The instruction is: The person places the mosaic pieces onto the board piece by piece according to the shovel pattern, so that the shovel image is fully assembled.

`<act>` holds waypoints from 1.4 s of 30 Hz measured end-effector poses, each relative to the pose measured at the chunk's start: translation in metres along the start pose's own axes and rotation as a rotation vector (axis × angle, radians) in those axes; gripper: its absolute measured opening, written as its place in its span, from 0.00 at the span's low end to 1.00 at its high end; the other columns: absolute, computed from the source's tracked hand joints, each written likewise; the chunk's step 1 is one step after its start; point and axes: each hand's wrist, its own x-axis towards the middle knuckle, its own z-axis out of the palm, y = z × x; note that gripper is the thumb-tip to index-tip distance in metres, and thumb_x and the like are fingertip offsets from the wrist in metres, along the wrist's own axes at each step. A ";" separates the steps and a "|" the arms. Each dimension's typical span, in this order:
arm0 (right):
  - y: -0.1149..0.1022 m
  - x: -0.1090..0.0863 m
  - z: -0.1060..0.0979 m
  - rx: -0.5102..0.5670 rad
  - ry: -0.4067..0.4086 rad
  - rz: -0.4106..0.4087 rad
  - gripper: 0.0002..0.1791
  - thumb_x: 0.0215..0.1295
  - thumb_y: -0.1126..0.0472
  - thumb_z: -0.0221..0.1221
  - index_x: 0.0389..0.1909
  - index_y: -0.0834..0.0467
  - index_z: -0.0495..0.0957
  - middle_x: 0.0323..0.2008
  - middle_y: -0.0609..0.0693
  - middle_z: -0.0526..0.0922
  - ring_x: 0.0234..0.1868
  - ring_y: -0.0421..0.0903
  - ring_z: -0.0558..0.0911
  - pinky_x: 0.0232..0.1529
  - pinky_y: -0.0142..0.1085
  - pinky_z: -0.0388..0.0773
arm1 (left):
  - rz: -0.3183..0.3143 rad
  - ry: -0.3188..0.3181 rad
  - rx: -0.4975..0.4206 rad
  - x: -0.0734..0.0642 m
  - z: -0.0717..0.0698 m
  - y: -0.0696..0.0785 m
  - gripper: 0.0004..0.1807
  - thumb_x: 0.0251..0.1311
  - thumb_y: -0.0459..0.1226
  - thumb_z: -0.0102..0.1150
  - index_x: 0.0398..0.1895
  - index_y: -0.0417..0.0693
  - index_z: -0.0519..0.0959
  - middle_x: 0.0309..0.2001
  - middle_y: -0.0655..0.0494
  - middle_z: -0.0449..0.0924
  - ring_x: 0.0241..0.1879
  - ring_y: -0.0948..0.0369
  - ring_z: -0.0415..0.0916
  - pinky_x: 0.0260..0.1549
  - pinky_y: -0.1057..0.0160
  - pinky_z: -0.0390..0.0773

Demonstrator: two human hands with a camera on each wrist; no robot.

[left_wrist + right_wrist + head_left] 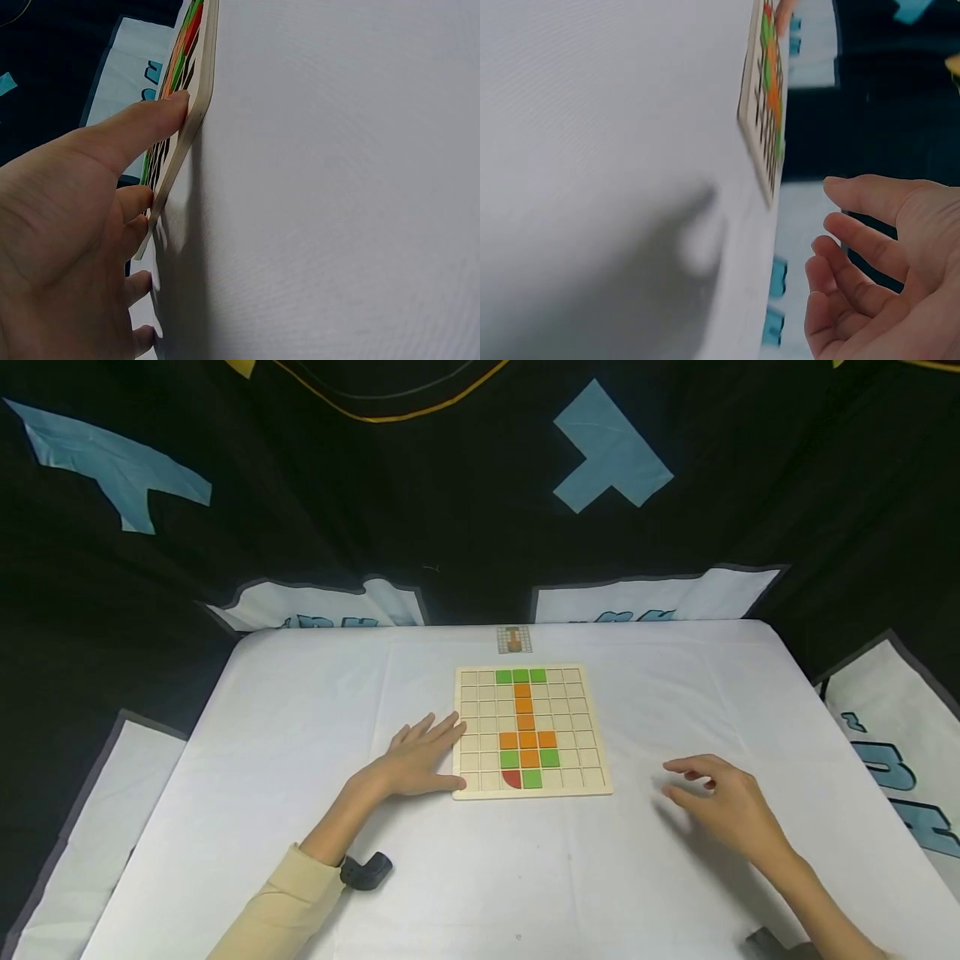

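Note:
A square wooden grid board lies flat on the white table. Orange square tiles run down its middle, with green tiles along the top row and several more near the bottom. One red quarter-round tile sits in the lowest row. Spread at the board's left edge, my left hand touches it with straight fingers; in the left wrist view its thumb rests on the rim. Off to the right, my right hand hovers over the cloth, fingers loosely bent and nothing between thumb and fingertips.
Behind the board lies a small pattern card. The white tablecloth covers the whole table. Dark curtains with blue and white shapes hang around the back and sides. A black device is strapped at the left wrist.

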 end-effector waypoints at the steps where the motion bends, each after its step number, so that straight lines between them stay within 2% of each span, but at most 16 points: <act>1: 0.005 -0.004 -0.003 -0.010 0.011 0.015 0.15 0.58 0.60 0.72 0.47 0.57 0.86 0.44 0.49 0.86 0.41 0.48 0.80 0.40 0.34 0.75 | 0.000 -0.001 0.001 0.000 0.000 0.000 0.50 0.60 0.59 0.61 0.80 0.49 0.53 0.80 0.52 0.43 0.77 0.43 0.34 0.69 0.35 0.37; 3: 0.014 -0.012 -0.009 -0.027 0.013 0.061 0.16 0.58 0.57 0.72 0.48 0.56 0.86 0.45 0.50 0.86 0.41 0.48 0.80 0.38 0.31 0.74 | -0.002 -0.002 0.002 0.000 0.000 0.000 0.50 0.60 0.59 0.61 0.80 0.49 0.53 0.80 0.52 0.43 0.77 0.43 0.34 0.69 0.35 0.37; 6: 0.025 -0.022 -0.017 -0.050 -0.018 0.147 0.22 0.59 0.53 0.72 0.52 0.59 0.84 0.46 0.55 0.85 0.42 0.51 0.81 0.37 0.34 0.76 | -0.006 -0.003 0.009 0.000 0.000 0.000 0.50 0.60 0.60 0.61 0.80 0.49 0.53 0.80 0.52 0.43 0.77 0.43 0.34 0.70 0.35 0.37; 11: 0.039 -0.035 -0.026 -0.087 -0.100 0.260 0.33 0.59 0.47 0.71 0.58 0.65 0.78 0.46 0.64 0.83 0.44 0.61 0.82 0.39 0.51 0.80 | -0.013 0.001 0.010 0.001 0.001 0.000 0.50 0.60 0.60 0.61 0.80 0.49 0.53 0.80 0.52 0.43 0.77 0.43 0.34 0.70 0.35 0.37; 15: 0.047 -0.043 -0.030 -0.119 -0.124 0.320 0.34 0.58 0.48 0.71 0.58 0.67 0.77 0.47 0.67 0.82 0.45 0.66 0.81 0.41 0.57 0.79 | -0.013 0.004 0.004 0.001 0.001 0.000 0.50 0.60 0.59 0.62 0.80 0.49 0.54 0.80 0.52 0.44 0.77 0.43 0.34 0.70 0.35 0.37; 19: 0.054 -0.048 -0.030 -0.143 -0.144 0.382 0.35 0.59 0.48 0.70 0.58 0.69 0.75 0.49 0.69 0.80 0.47 0.67 0.79 0.41 0.59 0.78 | -0.011 0.005 0.005 0.001 0.001 0.000 0.50 0.60 0.59 0.62 0.80 0.49 0.54 0.80 0.52 0.44 0.77 0.43 0.34 0.70 0.35 0.37; 23: 0.060 -0.050 -0.030 -0.141 -0.173 0.450 0.38 0.59 0.44 0.70 0.58 0.70 0.73 0.44 0.65 0.81 0.45 0.64 0.78 0.41 0.58 0.78 | -0.006 0.002 0.013 0.001 0.001 0.000 0.50 0.60 0.60 0.61 0.80 0.49 0.53 0.80 0.52 0.43 0.77 0.43 0.34 0.69 0.35 0.37; 30: 0.064 -0.051 -0.028 -0.139 -0.168 0.460 0.36 0.61 0.42 0.67 0.53 0.71 0.76 0.35 0.53 0.81 0.39 0.55 0.78 0.36 0.47 0.76 | -0.002 0.001 0.016 0.001 0.002 -0.001 0.50 0.60 0.60 0.61 0.80 0.49 0.53 0.80 0.52 0.43 0.77 0.43 0.34 0.69 0.35 0.38; 32: 0.065 -0.050 -0.026 -0.147 -0.163 0.453 0.34 0.61 0.44 0.68 0.51 0.71 0.77 0.34 0.52 0.81 0.38 0.53 0.77 0.34 0.44 0.75 | -0.003 0.002 0.014 0.001 0.002 -0.001 0.50 0.60 0.60 0.61 0.80 0.49 0.53 0.80 0.52 0.43 0.77 0.43 0.34 0.69 0.35 0.38; 42: 0.061 -0.043 -0.020 -0.131 -0.151 0.398 0.23 0.60 0.58 0.67 0.50 0.69 0.79 0.34 0.52 0.83 0.36 0.50 0.79 0.33 0.40 0.73 | -0.005 0.003 0.025 0.002 0.003 -0.001 0.50 0.60 0.60 0.60 0.80 0.49 0.53 0.80 0.52 0.43 0.77 0.43 0.34 0.70 0.35 0.38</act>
